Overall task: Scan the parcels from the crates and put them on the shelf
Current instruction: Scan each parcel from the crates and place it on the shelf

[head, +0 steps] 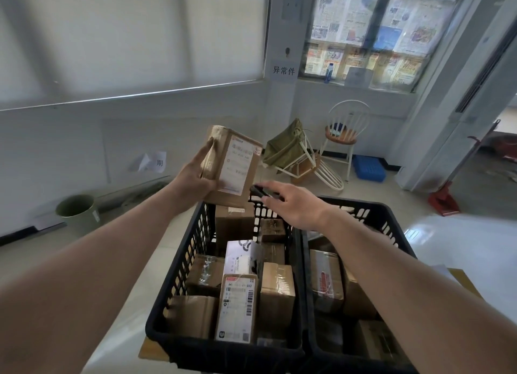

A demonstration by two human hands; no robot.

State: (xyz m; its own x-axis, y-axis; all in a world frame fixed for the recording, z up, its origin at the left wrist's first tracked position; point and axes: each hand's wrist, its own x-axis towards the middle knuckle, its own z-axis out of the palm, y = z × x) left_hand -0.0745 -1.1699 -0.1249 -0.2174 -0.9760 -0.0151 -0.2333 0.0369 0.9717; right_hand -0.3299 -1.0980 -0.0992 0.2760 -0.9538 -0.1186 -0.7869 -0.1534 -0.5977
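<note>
My left hand (195,175) grips a brown cardboard parcel (232,166) from its left side and holds it up above the crates, its white shipping label facing me. My right hand (296,205) holds a small black scanner (261,191), its tip close to the parcel's lower right corner. Below stand two black plastic crates side by side. The left crate (179,264) is full of several cardboard parcels, one with a large barcode label (237,306). The right crate (397,228) also holds parcels, partly hidden by my right forearm.
An overturned white chair with a green bag (291,149) lies on the floor beyond the crates, beside an upright white chair (344,130). A green bucket (77,210) sits at the left wall. A blue crate (368,168) and a red tool (443,201) lie at the right.
</note>
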